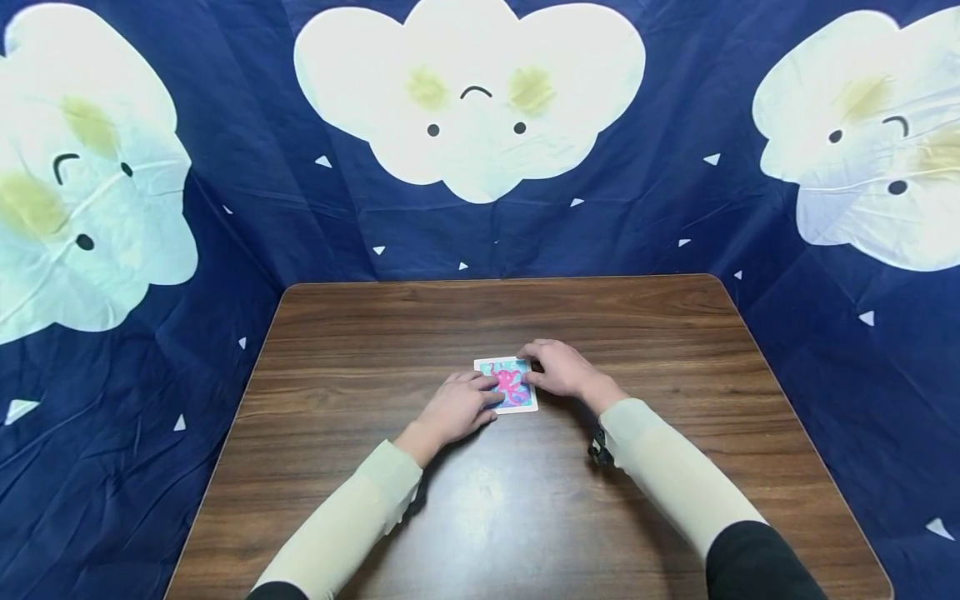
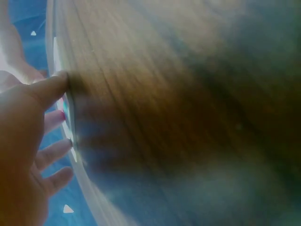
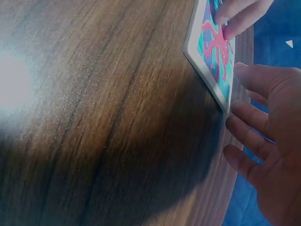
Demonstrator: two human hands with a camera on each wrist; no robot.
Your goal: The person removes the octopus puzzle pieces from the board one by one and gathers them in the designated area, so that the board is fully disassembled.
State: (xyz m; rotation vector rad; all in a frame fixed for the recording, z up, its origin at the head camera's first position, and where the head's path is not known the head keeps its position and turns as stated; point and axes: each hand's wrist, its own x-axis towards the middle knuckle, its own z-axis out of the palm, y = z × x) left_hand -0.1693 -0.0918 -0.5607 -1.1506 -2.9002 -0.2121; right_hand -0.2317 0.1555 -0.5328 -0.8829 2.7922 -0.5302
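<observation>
A small square picture board with a white border lies flat on the table, showing a pink octopus on a turquoise ground. From the left, my left hand lays its spread fingers over the board's left part; the thumb is by the near left corner. My right hand is at the far right corner, thumb near the right edge and index finger along the top. In the right wrist view the octopus picture shows its thick white edge, with the relaxed fingers of my right hand beside a corner.
The brown wood-grain table has rounded far corners. Dark blue cloth printed with white clouds and small triangles hangs behind it and on both sides. A dark wrist strap shows beneath the right sleeve.
</observation>
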